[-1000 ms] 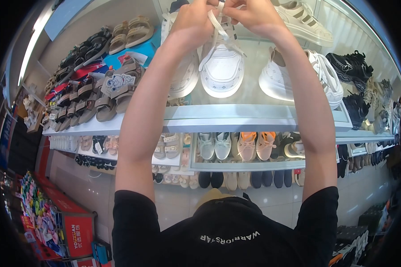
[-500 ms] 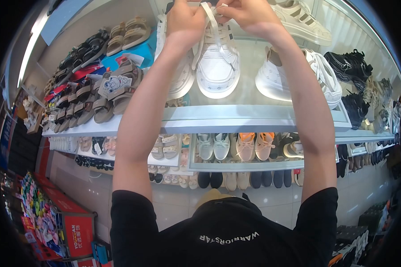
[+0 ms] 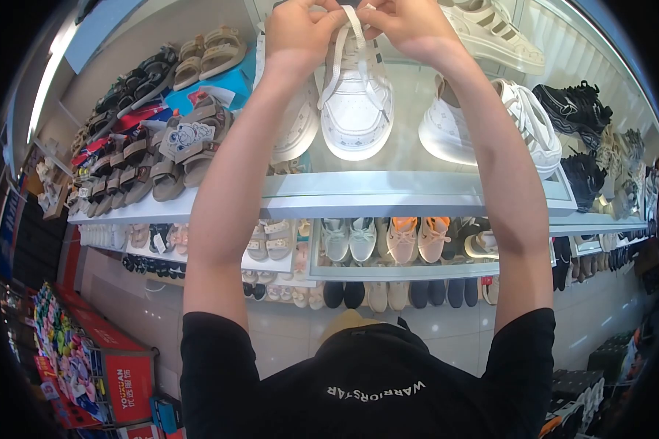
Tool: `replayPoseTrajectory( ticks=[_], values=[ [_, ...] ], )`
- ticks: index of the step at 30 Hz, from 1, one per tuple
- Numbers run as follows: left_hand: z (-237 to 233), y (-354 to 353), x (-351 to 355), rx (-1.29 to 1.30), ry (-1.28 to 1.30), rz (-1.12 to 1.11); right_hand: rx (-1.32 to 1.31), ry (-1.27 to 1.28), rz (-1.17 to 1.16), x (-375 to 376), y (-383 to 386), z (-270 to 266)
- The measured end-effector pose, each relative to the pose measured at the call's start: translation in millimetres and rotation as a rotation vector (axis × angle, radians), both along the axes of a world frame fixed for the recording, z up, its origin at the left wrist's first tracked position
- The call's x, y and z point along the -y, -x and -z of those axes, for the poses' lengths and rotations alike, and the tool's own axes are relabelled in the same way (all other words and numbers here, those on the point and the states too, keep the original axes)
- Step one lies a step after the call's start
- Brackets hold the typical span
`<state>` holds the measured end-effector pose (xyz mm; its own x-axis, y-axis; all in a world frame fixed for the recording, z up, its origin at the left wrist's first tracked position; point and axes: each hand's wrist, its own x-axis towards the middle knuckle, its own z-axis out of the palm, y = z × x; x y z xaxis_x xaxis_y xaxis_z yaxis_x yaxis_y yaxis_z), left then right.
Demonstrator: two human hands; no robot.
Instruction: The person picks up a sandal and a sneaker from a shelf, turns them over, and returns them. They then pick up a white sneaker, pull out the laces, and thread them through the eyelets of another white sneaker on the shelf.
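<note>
A white sneaker (image 3: 356, 126) stands on the glass shelf, toe toward me, with a white shoelace (image 3: 360, 45) looping over its tongue. At the top of the view my left hand (image 3: 300, 31) is closed, thumb and fingers pinching the lace. Close beside it on the right, my right hand (image 3: 411, 28) pinches another part of the lace, fingers bent. Both hands are above the upper end of the sneaker, and the top edge of the view cuts off part of them. Another white sneaker (image 3: 296, 132) stands to the left, partly behind my left forearm.
Right of the sneaker stand more white shoes (image 3: 447, 124) and black shoes (image 3: 572, 110). Rows of sandals (image 3: 168, 168) fill the left side of the shelf (image 3: 373, 186). Lower shelves hold sneakers (image 3: 403, 240) and other footwear. A red display bin (image 3: 128, 380) stands at lower left.
My left hand has shifted slightly right, so the fingertips of both hands are closer together. The lace loop has moved a little to the right over the sneaker.
</note>
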<state>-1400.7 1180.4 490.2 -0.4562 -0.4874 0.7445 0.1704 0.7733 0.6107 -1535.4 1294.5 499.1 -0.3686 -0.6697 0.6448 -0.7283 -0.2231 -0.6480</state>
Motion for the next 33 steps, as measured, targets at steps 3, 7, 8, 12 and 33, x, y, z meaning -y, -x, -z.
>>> replayPoseTrajectory(
  ticks=[3, 7, 8, 12, 33],
  values=[
    [4.8, 5.9, 10.8, -0.013, 0.201, -0.060, -0.002, 0.010, -0.015, 0.9, 1.1, 0.8],
    [5.3, 6.3, 9.2, 0.016, 0.182, -0.016, 0.018, 0.002, 0.015, -2.6, -5.1, -1.0],
    [6.1, 6.4, 6.4, -0.008, 0.157, -0.053, 0.018, 0.002, 0.015, -3.3, -6.2, -2.1],
    [9.7, 8.6, 6.3, -0.080, 0.117, -0.122, -0.025, -0.008, 0.021, -3.4, -5.1, -3.6],
    [7.7, 6.5, -0.1, -0.047, 0.622, -0.151, -0.060, 0.004, 0.064, -3.6, -6.7, -4.4]
  ],
)
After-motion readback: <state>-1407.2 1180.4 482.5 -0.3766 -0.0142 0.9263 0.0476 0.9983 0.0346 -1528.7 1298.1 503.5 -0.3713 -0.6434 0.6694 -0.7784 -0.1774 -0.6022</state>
